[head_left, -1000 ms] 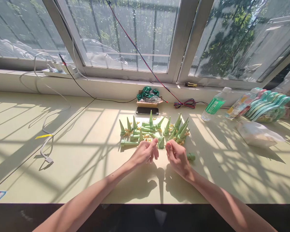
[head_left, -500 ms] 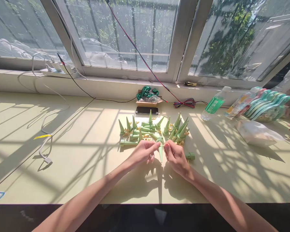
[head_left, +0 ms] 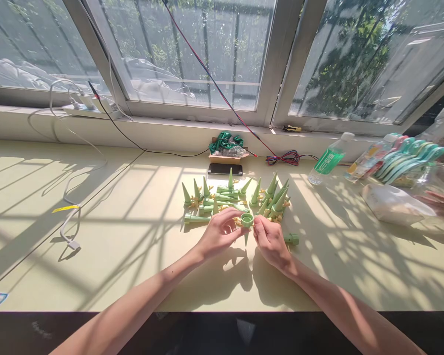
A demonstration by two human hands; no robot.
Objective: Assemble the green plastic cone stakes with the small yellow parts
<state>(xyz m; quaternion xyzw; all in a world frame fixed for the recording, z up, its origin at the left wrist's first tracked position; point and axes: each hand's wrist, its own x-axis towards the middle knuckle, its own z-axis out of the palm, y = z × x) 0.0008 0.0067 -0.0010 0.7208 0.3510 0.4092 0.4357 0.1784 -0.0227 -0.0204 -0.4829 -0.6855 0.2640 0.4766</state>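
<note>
Over the front of the table, my left hand (head_left: 224, 230) grips a green plastic watering spike (head_left: 246, 221) by its round, threaded cap end. The open ring faces me and the tip points down. My right hand (head_left: 271, 241) is closed at the spike's right side, thumb and finger pinching its small yellow valve, mostly hidden by the fingertips. Just behind the hands, several more green spikes (head_left: 255, 193) stand upright or lie on the table, with small yellow valves among them. One green spike part (head_left: 291, 239) lies right of my right hand, partly hidden by it.
A black phone (head_left: 225, 169) lies behind the spikes, before a small cardboard box (head_left: 227, 159). To the right stand a green-labelled bottle (head_left: 326, 160), a white plastic bag (head_left: 395, 204) and stacked teal items (head_left: 410, 160). Another person's hand (head_left: 442, 206) is at the right edge.
The spike has turned so its open ring faces me. My left fingers have shifted around the ring; my right hand stays pinched beside it. The other person's hand has moved left toward the bag.
</note>
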